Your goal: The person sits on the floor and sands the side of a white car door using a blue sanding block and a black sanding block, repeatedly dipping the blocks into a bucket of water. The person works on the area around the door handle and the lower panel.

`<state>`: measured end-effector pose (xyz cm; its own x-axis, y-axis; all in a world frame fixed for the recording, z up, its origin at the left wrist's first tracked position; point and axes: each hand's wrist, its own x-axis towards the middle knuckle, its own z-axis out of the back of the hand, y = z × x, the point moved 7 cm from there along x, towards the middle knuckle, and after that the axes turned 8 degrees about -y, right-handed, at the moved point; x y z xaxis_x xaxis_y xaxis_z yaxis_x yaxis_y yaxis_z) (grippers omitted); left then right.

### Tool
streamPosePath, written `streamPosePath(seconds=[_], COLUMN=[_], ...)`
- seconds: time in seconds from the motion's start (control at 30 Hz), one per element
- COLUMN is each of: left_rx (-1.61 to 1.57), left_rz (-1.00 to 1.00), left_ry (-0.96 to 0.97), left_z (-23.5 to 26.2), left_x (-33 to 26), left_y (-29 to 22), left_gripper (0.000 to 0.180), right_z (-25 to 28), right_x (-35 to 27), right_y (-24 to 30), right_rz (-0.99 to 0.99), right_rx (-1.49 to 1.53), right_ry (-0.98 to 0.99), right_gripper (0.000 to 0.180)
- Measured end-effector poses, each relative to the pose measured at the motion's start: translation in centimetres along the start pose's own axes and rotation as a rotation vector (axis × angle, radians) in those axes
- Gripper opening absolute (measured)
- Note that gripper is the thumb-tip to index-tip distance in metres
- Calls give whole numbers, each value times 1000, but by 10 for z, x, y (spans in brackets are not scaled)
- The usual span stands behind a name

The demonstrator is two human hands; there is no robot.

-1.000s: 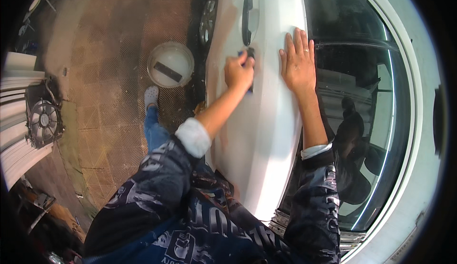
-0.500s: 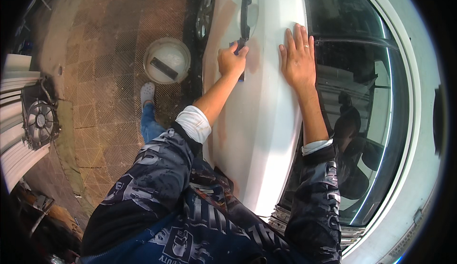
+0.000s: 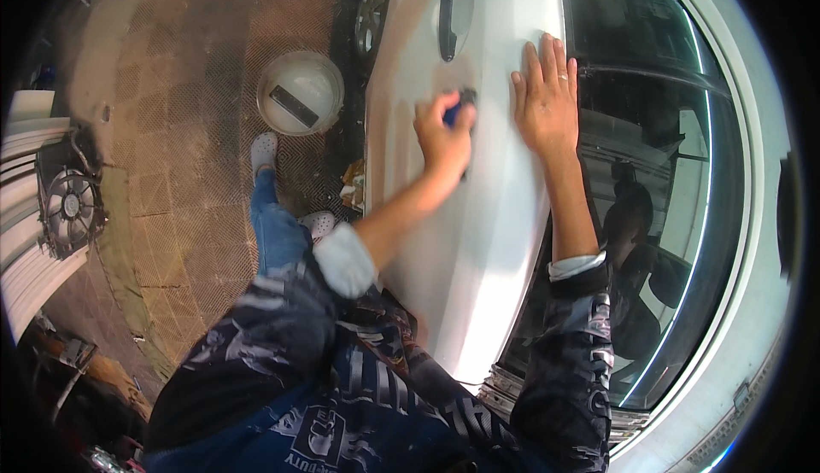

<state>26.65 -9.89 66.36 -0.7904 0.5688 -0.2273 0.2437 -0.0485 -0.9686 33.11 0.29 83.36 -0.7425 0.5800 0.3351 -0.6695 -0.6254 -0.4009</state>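
My left hand (image 3: 442,142) is closed around a dark blue block, apparently a sanding block (image 3: 452,116), pressed to the white car door (image 3: 444,289). Its ends show past my fingers; the hand is slightly blurred. Above it on the door is a black door handle (image 3: 448,16). Brownish, dull patches (image 3: 401,89) mark the paint around this area. My right hand (image 3: 547,110) lies flat along the door's upper edge beside the window (image 3: 658,208), fingers stretched out, holding nothing.
A round, pale tub (image 3: 335,89) of cloudy water stands on the tiled floor, with a dark oblong block (image 3: 293,107) in it. A car wheel (image 3: 371,12) is beyond it. At the left are a radiator fan (image 3: 71,206) and stacked white panels (image 3: 26,255).
My left hand and the block have moved right and nearer to me, away from the door handle. My right hand stays flat on the door edge. A second shoe now shows.
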Motion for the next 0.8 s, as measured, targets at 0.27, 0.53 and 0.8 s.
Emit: streamPosePath(seconds=[0.27,0.53,0.8], left_rx=[192,64,103], left_rz=[48,-80,-103], left_ry=[-214,-173,-146], left_z=[-9,0,6], left_x=[71,37,4], left_y=[39,18,5], left_gripper=[25,23,15], right_z=[11,8,7], right_x=[6,2,0], right_y=[7,10,9], right_rz=[23,17,9], right_rx=[11,1,-3], right_ry=[0,27,22], right_gripper=[51,52,51])
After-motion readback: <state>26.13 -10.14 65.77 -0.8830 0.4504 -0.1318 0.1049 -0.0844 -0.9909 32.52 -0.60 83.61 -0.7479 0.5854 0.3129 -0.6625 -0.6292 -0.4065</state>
